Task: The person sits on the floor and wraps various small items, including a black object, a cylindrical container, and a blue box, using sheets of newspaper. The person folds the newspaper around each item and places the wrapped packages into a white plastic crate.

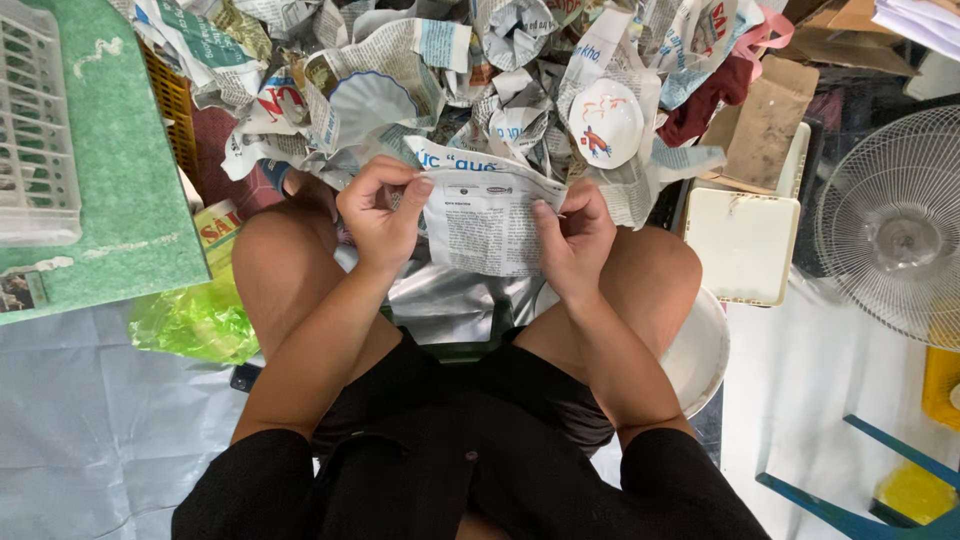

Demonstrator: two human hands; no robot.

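Observation:
I sit with both knees up and hold a crumpled sheet of newspaper (483,222) between them. My left hand (381,207) pinches its left edge with fingers curled over the top. My right hand (573,236) grips the right edge, thumb on the printed side. Whatever the sheet wraps is hidden behind it. Beyond my hands lies a heap of crumpled newspaper (420,70) holding a white scalloped dish with a blue rim (372,103) and a white bowl with a red and blue figure (603,122).
A green board (115,150) with a white plastic basket (35,120) is at the left, a green plastic bag (195,320) below it. A white square tray (742,245), a white basin (700,352), cardboard (765,120) and a white fan (895,225) stand at the right.

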